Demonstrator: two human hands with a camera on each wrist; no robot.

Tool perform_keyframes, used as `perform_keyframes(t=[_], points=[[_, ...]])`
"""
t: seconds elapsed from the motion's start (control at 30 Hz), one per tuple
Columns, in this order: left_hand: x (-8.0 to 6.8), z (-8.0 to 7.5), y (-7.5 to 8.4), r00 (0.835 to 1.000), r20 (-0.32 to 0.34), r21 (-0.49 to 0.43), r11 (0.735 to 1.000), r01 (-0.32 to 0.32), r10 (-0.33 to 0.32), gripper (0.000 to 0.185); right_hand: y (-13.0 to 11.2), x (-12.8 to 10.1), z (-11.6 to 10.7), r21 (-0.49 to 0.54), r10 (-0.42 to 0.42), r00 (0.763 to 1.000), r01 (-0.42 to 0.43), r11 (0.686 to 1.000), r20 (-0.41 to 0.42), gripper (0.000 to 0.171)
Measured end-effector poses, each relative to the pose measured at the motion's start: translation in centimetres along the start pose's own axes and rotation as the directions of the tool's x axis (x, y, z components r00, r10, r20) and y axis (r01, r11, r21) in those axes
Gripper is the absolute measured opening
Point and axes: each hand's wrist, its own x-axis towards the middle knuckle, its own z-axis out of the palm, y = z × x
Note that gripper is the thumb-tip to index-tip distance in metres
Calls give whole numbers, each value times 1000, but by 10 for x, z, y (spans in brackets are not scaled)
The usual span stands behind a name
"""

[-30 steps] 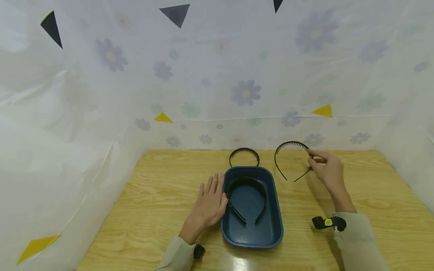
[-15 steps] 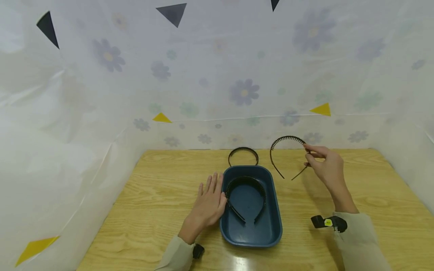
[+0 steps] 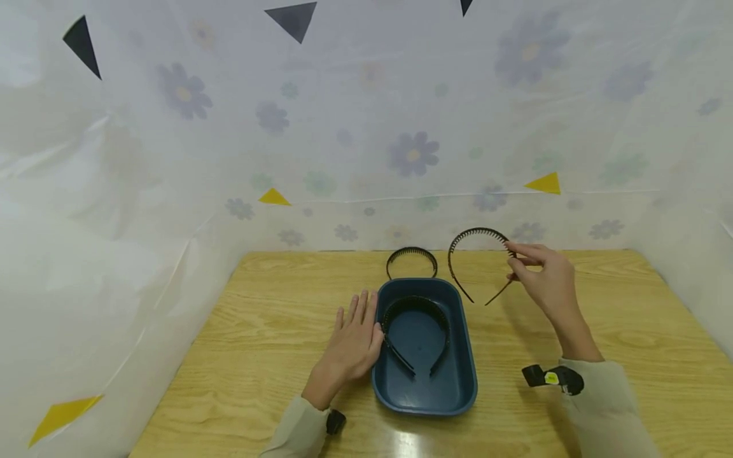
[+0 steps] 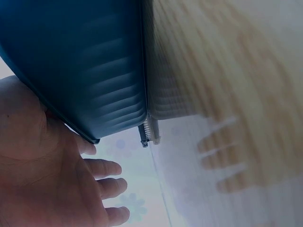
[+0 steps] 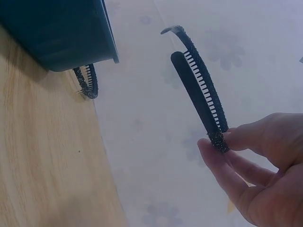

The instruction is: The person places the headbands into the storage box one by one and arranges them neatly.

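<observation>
My right hand (image 3: 545,280) pinches a black toothed headband (image 3: 480,231) by its right side, holding it up at the back right of the blue tray (image 3: 424,407). In the right wrist view the thumb and fingers grip the glittery headband (image 5: 201,90) near one side of its arch. My left hand (image 3: 352,346) lies with straight fingers along the tray's left rim; the left wrist view has these fingers (image 4: 111,187) extended beside the tray wall (image 4: 94,71). Inside the tray lie black headbands (image 3: 417,304), close together. One more headband (image 3: 412,250) sits behind the tray.
The wood-grain table (image 3: 258,318) runs back to a white flowered sheet (image 3: 355,159) that also hangs at both sides. Yellow and dark triangles mark the sheet. Each wrist wears a small black camera (image 3: 552,378).
My right hand has moved slightly left with its headband, which now hangs nearer the tray and a little higher. The left hand stays at the tray's rim.
</observation>
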Motion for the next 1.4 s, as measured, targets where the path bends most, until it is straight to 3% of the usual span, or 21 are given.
perform_keyframes(t=[0.8, 1.4], points=[[1, 1, 1, 1000, -5, -11, 1000, -5, 5, 62, -19, -7, 30, -23, -42, 994, 45, 999, 106, 30], [2, 3, 0, 1000, -8, 14, 1000, -7, 7, 62, -31, -19, 58, -48, -113, 974, 125, 991, 196, 28]])
